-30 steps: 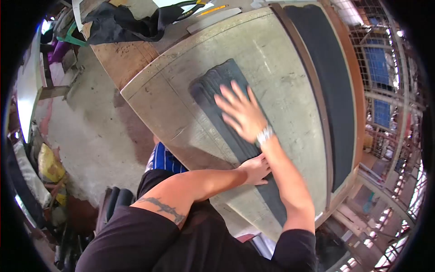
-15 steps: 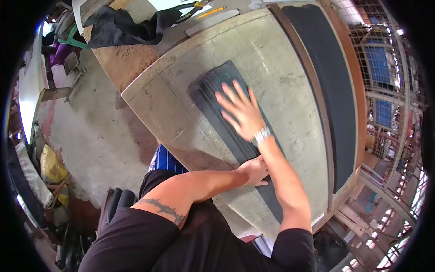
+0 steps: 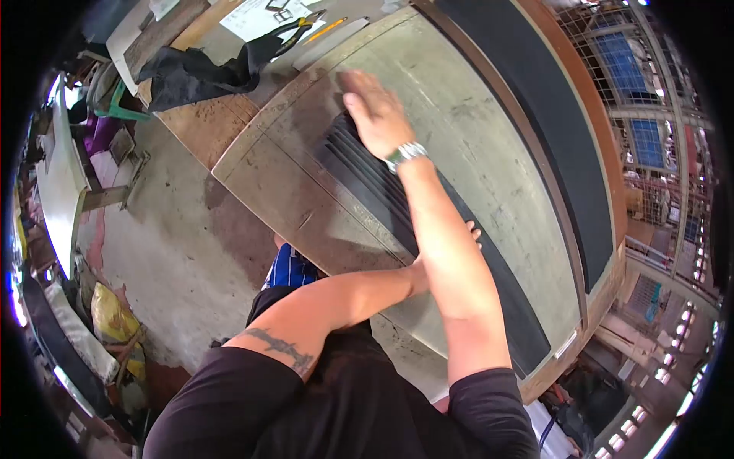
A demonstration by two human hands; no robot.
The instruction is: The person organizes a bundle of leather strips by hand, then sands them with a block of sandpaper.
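Observation:
A long dark strip of ribbed material lies diagonally on the worn grey board of the table. My right hand, with a metal watch at its wrist, is over the strip's upper end, fingers extended and thumb apart, slightly blurred; it holds nothing. Farther down, my left hand rests across the strip. My right forearm hides much of it, but its fingertips show past the forearm's far side, a little apart on the material.
Black cloth, pliers, a yellow pencil and a printed sheet lie at the upper left. A long black strip runs along the right side. Wire mesh stands beyond.
My right hand has moved up and left to the strip's upper end. My left hand has shifted slightly up, more hidden behind my right forearm. The view has shifted a little.

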